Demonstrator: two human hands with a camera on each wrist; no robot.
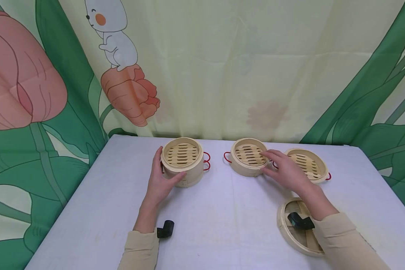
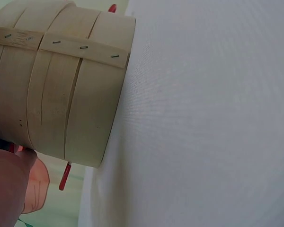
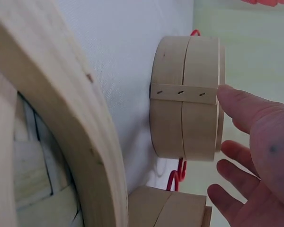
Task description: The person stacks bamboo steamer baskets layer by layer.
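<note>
On the left of the table stand two stacked bamboo steamer baskets (image 1: 185,176) with red side handles. My left hand (image 1: 160,184) grips this stack, its fingers along the left side and the thumb across the front. A single steamer basket (image 1: 244,168) sits near the back middle. At its right rim is my right hand (image 1: 288,170), with the thumb (image 3: 236,101) at the upper edge and the other fingers spread loosely. Beyond that hand lies another steamer basket (image 1: 318,165), partly hidden by it.
An upturned bamboo lid (image 1: 281,221) with a woven inside lies near the front right, partly beneath my right forearm. Behind the white table (image 1: 202,232) hangs a printed curtain (image 1: 206,67). Black camera mounts (image 1: 168,228) sit by both wrists.
</note>
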